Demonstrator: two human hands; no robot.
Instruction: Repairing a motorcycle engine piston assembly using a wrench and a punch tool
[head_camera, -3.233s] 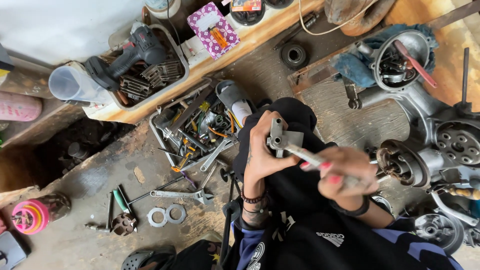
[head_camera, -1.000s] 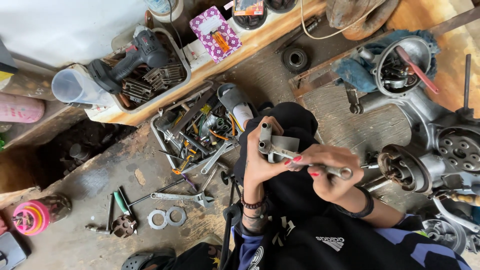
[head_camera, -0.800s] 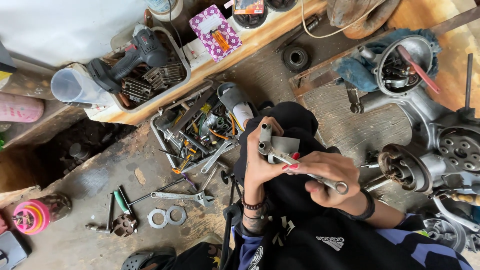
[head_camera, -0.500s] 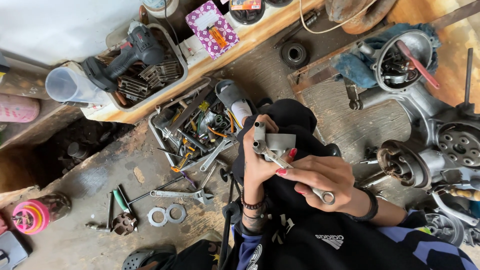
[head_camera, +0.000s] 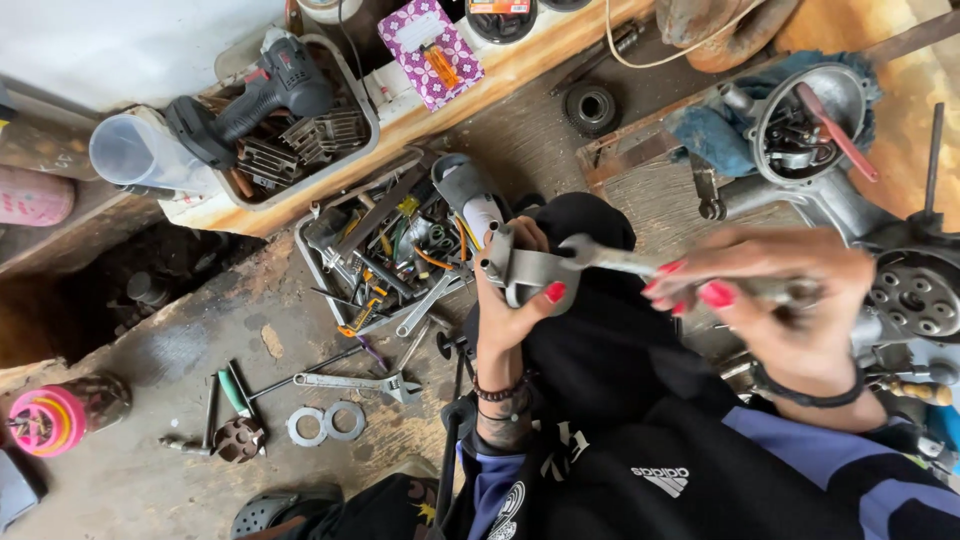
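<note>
A large grey engine casing (head_camera: 905, 290) is seen at the right edge, partly hidden behind the right hand. A tray of mixed tools (head_camera: 385, 250) lies on the concrete floor (head_camera: 150, 350) left of the hands, and a second tray with a cordless drill (head_camera: 255, 95) sits on the wooden ledge above it. On the floor lower down, an adjustable spanner (head_camera: 355, 382) lies beside 2 flat metal rings (head_camera: 327, 423).

A small grey metal part (head_camera: 525, 272) is held up over the dark lap by the left hand (head_camera: 515, 300); its fingers are clenched around the part, the thumb pressed on the front face. A long metal wrench (head_camera: 650, 268) is gripped by the right hand (head_camera: 790, 300), fingers wrapped tightly on the handle, which is blurred. The wrench's open end is set against the upper right of the part.
</note>
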